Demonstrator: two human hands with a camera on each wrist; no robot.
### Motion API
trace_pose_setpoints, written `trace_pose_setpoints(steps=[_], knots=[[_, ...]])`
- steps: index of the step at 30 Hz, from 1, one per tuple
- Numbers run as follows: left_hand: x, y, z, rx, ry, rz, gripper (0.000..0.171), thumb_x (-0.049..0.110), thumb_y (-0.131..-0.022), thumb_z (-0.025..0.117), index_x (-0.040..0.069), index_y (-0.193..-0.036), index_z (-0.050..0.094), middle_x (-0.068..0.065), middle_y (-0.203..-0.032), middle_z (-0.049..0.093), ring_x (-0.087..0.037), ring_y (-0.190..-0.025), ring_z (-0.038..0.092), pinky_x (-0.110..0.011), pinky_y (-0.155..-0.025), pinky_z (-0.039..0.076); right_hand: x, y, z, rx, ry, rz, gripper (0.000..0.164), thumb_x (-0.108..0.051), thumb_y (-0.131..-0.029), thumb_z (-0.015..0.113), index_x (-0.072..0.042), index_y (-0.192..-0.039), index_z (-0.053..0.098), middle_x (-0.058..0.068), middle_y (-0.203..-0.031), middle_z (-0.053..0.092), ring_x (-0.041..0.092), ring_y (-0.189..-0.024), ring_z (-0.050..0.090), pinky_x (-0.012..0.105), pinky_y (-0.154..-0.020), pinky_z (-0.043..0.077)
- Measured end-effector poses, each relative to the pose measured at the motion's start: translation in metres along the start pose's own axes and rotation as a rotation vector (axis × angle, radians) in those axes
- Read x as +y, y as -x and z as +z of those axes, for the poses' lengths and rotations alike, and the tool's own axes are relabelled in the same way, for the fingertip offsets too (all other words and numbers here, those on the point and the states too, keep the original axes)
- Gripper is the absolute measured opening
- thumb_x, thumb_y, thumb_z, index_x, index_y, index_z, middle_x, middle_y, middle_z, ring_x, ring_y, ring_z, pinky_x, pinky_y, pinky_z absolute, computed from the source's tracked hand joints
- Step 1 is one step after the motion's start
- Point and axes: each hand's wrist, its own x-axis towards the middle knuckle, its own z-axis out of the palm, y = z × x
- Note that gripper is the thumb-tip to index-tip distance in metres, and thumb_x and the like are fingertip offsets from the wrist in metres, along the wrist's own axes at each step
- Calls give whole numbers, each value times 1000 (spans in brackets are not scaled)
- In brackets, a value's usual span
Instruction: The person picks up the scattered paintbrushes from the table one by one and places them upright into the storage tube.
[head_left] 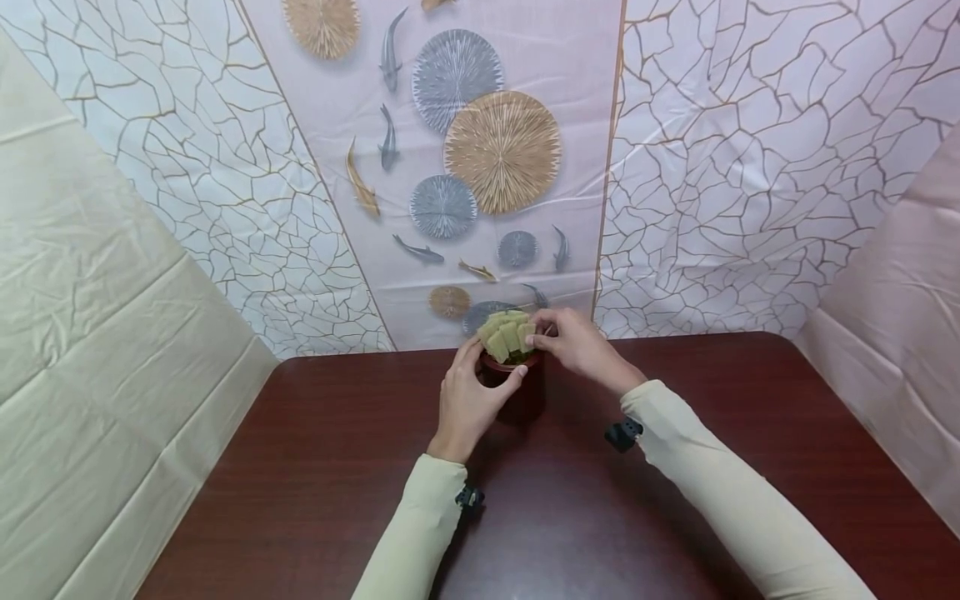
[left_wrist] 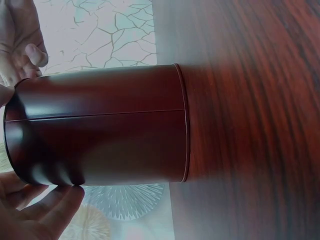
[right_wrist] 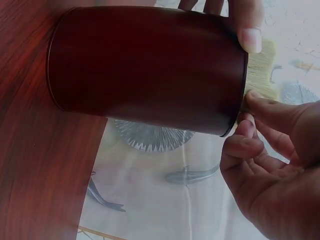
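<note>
A dark reddish-brown cylindrical holder (head_left: 522, 398) stands upright on the table, a seam running down its side in the left wrist view. Out of its top rise several flat brushes (head_left: 508, 335), their pale yellow-green bristles up. My left hand (head_left: 467, 402) grips the holder near its rim, thumb on one side and fingers on the other. At the right of the rim, my right hand (head_left: 583, 347) pinches a brush (right_wrist: 260, 70) between thumb and fingers, right by the bristles. The handles are hidden inside the holder.
The dark wood table (head_left: 315, 500) reaches back to a patterned cloth (head_left: 675, 208) close behind the holder. Plain cream cloth (head_left: 97, 375) hangs at the left side, and more cloth at the right. Each wrist wears a small black camera.
</note>
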Motion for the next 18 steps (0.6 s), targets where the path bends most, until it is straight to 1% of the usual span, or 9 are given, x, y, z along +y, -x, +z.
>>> trace_pose_setpoints(steps=[5,7,10,13,15,18], knots=[[0,0,0,1,-2,-4,80,67,-88,76,14,-147,62,0,-155,55,-28,-133,62,-51,-103,54,1,4,7,25,-42,21,13,-13,-97,78,-2,-102,72,10,-93,75,25,-87,69,36,-76,52],[1,0,-1,-1,-2,-5,80,67,-88,76,14,-147,62,0,-155,55,-28,-133,62,-51,-103,54,3,8,10,59,-37,17,15,-13,-96,79,-2,-103,71,11,-95,75,26,-89,69,38,-78,53],[1,0,0,-2,2,-5,81,66,-88,76,14,-148,61,0,-155,55,-28,-134,62,-52,-103,53,5,16,14,127,-50,6,19,-11,-96,79,-1,-108,70,14,-103,73,31,-94,69,46,-85,55],[0,0,0,-4,7,-9,82,66,-88,76,14,-149,60,0,-155,55,-28,-134,61,-52,-104,53,7,25,18,176,-84,8,26,-10,-97,77,3,-117,67,20,-113,69,35,-99,69,51,-91,55],[-1,0,0,-8,16,-13,82,66,-88,76,14,-150,60,1,-156,54,-28,-134,61,-53,-105,53,10,31,21,182,-117,35,33,-12,-99,75,4,-126,64,22,-122,66,36,-99,70,50,-88,58],[-3,0,-2,-16,49,-19,83,65,-89,76,13,-151,59,0,-157,53,-28,-137,59,-55,-106,51,13,38,25,140,-151,102,46,-19,-104,70,-1,-145,57,23,-139,61,30,-88,74,44,-79,61]])
